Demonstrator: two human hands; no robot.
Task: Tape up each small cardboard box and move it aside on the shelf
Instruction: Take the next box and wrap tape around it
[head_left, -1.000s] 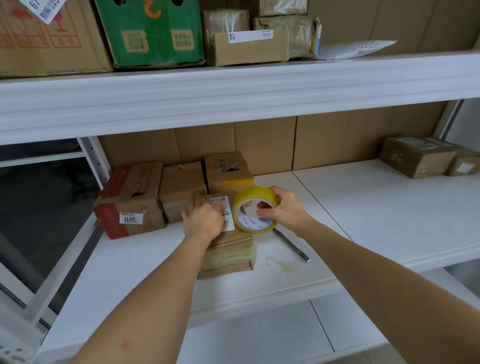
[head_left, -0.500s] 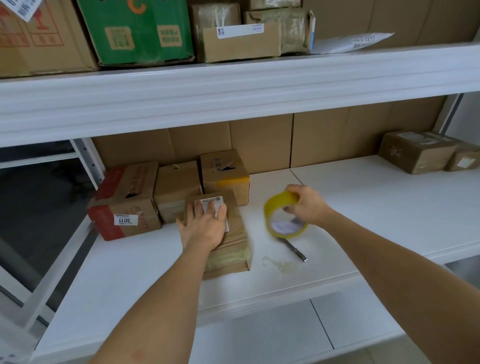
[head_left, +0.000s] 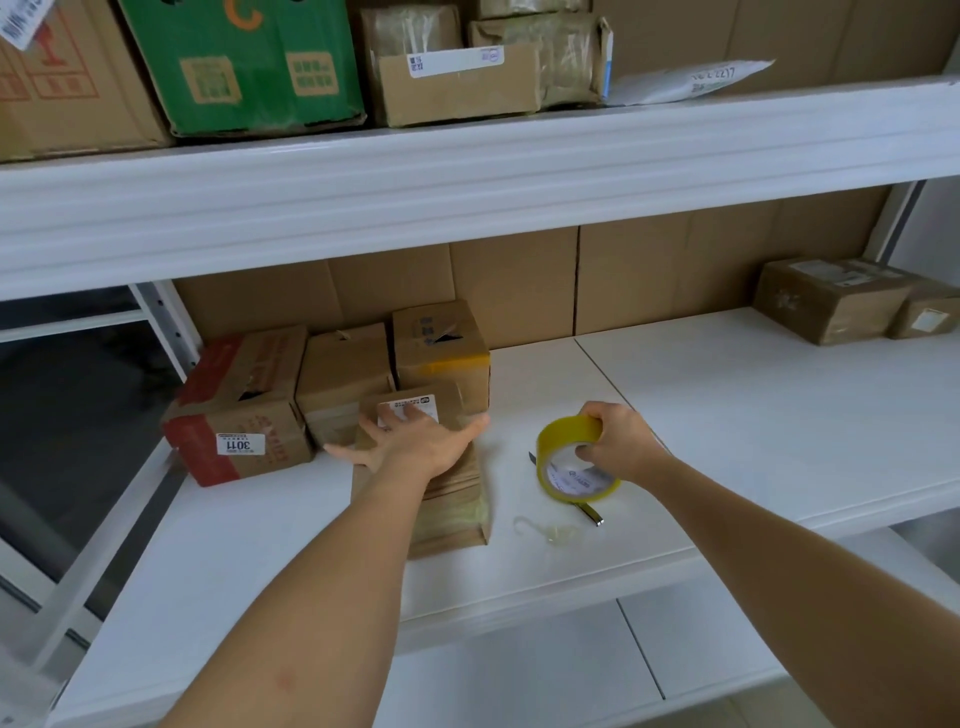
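Gripping the yellow roll of tape (head_left: 577, 464), the person's right hand (head_left: 621, 446) has its thumb and fingers curled over the upper rim and through the core, holding the roll on edge just above the white shelf (head_left: 753, 415). To the left of that grip, the left hand (head_left: 418, 441) lies flat with fingers spread, palm down on top of a small cardboard box (head_left: 447, 499), pressing rather than grasping; it closes on nothing. This box sits near the front of the shelf, its sides wrapped in glossy clear tape. It looks light and fairly stiff, though the taped faces are probably slippery, so a hold across the two long sides or under the bare cardboard edges would seem surest. A white printed label (head_left: 415, 408) sits on its top just beyond the fingertips; the print is too small to read. Directly under the roll lies a slim metal cutter (head_left: 589, 512), and nearer the shelf's front edge a crumpled scrap of clear tape (head_left: 550, 531). Further left of the flat hand stand three more boxes in a row, the outermost a red-and-brown box (head_left: 234, 410) with a sticker reading "3011" upside down. Far to the right of the roll, two brown parcels (head_left: 831, 301) rest at the back. On the level above, a green carton (head_left: 244, 57) bears illegible printing.
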